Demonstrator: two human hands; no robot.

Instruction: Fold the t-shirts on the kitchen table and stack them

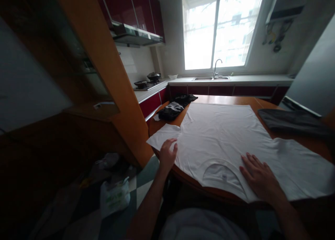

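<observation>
A white T-shirt (220,131) lies spread out on the wooden table (232,99), its neckline toward me and its hem at the far side. My left hand (168,154) rests at the shirt's left edge near the left sleeve, thumb and fingers apart. Flat on the fabric to the right of the collar is my right hand (259,177), its fingers stretched out. Light wrinkles run across the shirt body. The right sleeve reaches out past the table's near right edge.
Dark folded clothing (172,109) sits at the table's far left, and a dark grey folded garment (293,121) at the right. A wooden cabinet (123,121) stands close on the left. On the floor is a plastic bag (115,196). A counter with a sink (211,78) runs behind.
</observation>
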